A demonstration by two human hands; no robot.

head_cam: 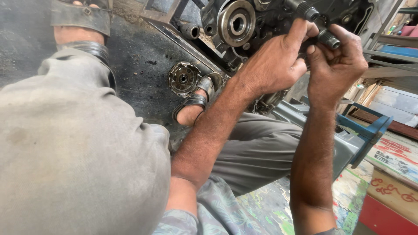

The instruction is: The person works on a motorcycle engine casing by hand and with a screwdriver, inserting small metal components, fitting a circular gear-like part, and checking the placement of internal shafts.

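Note:
A dark, greasy engine case [261, 17] stands in front of me with a round steel hub [236, 22] on its face. Two splined shafts stick out of it at the upper right. My left hand [274, 61] is curled against the case, with its thumb beside the upper shaft [307, 9]. My right hand [337, 61] pinches the lower splined shaft [329, 39] between thumb and fingers. Both hands hide the parts of the case behind them.
A toothed clutch basket [183, 78] lies on the oily black floor beside my sandalled foot [190, 109]. The other sandalled foot [80, 17] is at the upper left. A blue-grey metal frame [363, 130] stands at the right, over paint-marked boards [392, 191].

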